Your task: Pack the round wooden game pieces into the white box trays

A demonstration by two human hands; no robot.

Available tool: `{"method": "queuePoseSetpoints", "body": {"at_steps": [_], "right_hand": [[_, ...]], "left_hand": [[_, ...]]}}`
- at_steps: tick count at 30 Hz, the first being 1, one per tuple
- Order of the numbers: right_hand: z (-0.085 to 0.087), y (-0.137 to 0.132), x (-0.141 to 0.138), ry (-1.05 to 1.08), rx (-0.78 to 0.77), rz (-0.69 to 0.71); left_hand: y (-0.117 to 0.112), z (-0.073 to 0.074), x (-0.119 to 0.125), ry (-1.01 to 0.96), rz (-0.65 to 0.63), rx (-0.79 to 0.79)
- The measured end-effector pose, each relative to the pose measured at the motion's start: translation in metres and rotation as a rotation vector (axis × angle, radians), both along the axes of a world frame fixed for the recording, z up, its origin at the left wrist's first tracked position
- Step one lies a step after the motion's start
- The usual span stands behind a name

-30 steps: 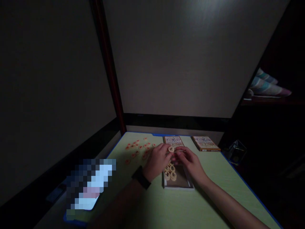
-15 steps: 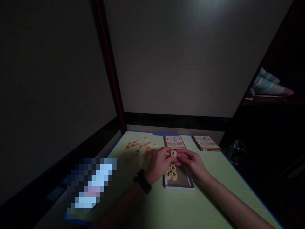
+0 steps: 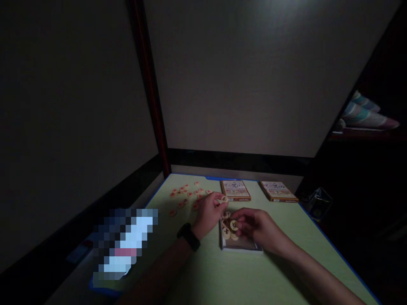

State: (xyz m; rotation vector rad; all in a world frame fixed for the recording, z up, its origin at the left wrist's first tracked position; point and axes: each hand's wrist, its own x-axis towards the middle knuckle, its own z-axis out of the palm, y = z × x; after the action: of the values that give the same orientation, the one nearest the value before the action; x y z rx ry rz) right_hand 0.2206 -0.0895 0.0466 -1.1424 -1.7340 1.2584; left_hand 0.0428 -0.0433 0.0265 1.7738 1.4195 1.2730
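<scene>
Between the thumb and fingers of my left hand (image 3: 208,213) is a round Chinese chess piece (image 3: 224,199) with black marking, held above the far end of an open box tray (image 3: 241,245). My right hand (image 3: 259,226) pinches another black-marked chess piece (image 3: 234,225) just over the tray. Several black-marked pieces (image 3: 226,233) lie inside the tray at its left side, partly hidden by my fingers. Left of my left hand, loose red-marked pieces (image 3: 190,193) are scattered on the green table (image 3: 203,275).
Two flat printed boxes lie at the table's far side, a left box (image 3: 237,189) and a right box (image 3: 279,190). A pixelated bright object (image 3: 127,243) is at the left edge. Beyond the right edge is a dark glossy container (image 3: 319,203). Walls stand behind and left.
My hands were together around one piece over the tray. They have parted: my right hand has come down and nearer with a piece, while my left still holds one up.
</scene>
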Motion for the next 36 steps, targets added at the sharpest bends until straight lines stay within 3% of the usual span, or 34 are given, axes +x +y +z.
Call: {"method": "queuePoseSetpoints", "body": {"at_steps": [4, 8, 14, 21, 29, 36], "right_hand": [[0.007, -0.017, -0.007, -0.368, 0.212, -0.033], [0.007, -0.022, -0.014, -0.514, 0.193, -0.041], [-0.003, -0.023, -0.023, -0.525, 0.115, -0.079], [-0.005, -0.03, -0.022, -0.639, 0.248, -0.013], [-0.001, -0.031, -0.023, -0.633, 0.251, 0.009], [-0.005, -0.028, -0.021, -0.606, 0.25, 0.023]], "left_hand": [[-0.001, -0.005, 0.0, 0.128, -0.02, 0.051], [-0.003, -0.002, -0.001, 0.194, -0.001, 0.035], [-0.006, 0.0, -0.001, 0.233, 0.002, -0.002], [-0.008, 0.001, 0.0, 0.258, -0.019, -0.009], [-0.006, -0.001, 0.0, 0.268, -0.004, 0.024], [-0.005, -0.001, 0.0, 0.216, -0.008, -0.037]]}}
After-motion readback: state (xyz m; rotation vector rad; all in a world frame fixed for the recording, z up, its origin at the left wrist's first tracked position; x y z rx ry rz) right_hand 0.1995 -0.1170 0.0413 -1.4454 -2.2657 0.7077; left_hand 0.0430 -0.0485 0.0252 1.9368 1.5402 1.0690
